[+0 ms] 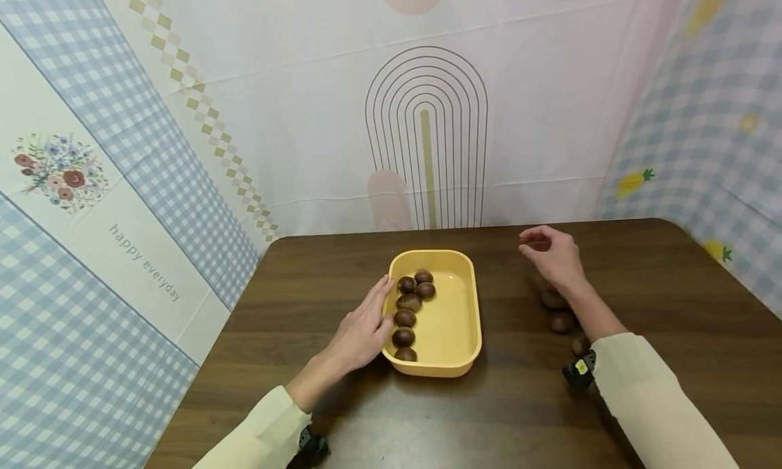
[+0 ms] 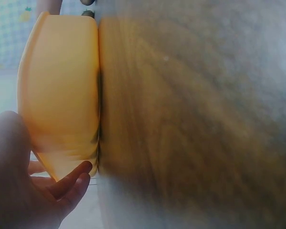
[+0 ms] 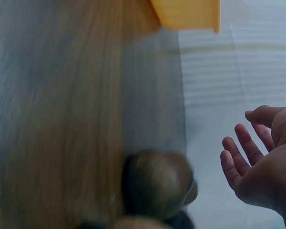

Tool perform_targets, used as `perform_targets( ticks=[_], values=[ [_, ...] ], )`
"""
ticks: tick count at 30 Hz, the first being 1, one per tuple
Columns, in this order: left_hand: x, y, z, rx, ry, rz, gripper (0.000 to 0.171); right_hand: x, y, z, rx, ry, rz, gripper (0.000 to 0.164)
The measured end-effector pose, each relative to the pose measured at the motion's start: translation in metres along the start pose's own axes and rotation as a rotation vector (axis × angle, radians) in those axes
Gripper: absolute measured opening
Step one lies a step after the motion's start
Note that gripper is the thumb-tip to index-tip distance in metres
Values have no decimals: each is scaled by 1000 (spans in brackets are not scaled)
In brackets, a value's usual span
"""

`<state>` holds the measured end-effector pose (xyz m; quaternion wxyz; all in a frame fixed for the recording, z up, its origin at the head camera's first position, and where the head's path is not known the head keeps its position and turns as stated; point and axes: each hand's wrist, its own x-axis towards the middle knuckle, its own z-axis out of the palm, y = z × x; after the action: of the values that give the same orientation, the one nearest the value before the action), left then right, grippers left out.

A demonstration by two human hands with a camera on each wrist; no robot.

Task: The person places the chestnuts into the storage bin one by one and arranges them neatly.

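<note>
In the head view a yellow rectangular tray [image 1: 449,320] stands on the table, with several brown chestnuts [image 1: 404,317] lined along its left side. My left hand [image 1: 360,330] holds the tray's left side, thumb at the rim; the left wrist view shows fingers [image 2: 76,183] against the outer wall. To the right of the tray my right hand [image 1: 554,257] is raised above the table. Its fingers [image 3: 248,143] are loosely bent, and I see nothing between them. Loose chestnuts [image 1: 561,322] lie below that hand, partly hidden by the wrist; they look blurred in the right wrist view.
The dark wooden table [image 1: 519,415] ends at the back against a hanging patterned cloth [image 1: 318,136]. Checked cloth [image 1: 721,157] hangs on the right side too. Each wrist wears a small black device [image 1: 579,372].
</note>
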<state>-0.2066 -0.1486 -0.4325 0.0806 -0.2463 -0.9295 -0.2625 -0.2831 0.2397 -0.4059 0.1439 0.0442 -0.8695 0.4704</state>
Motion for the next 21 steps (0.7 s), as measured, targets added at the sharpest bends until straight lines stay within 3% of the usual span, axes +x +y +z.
perform_targets(
  ticks=[6,14,21],
  values=[
    [0,0,0,-1,-2,2,65,-4,22,-14,13,5,88,32],
    [0,0,-2,-5,-9,-2,65,-6,42,-23,-31,19,126,32],
    [-1,-1,-1,-8,-9,0,65,-9,54,-27,-67,-25,153,34]
  ],
)
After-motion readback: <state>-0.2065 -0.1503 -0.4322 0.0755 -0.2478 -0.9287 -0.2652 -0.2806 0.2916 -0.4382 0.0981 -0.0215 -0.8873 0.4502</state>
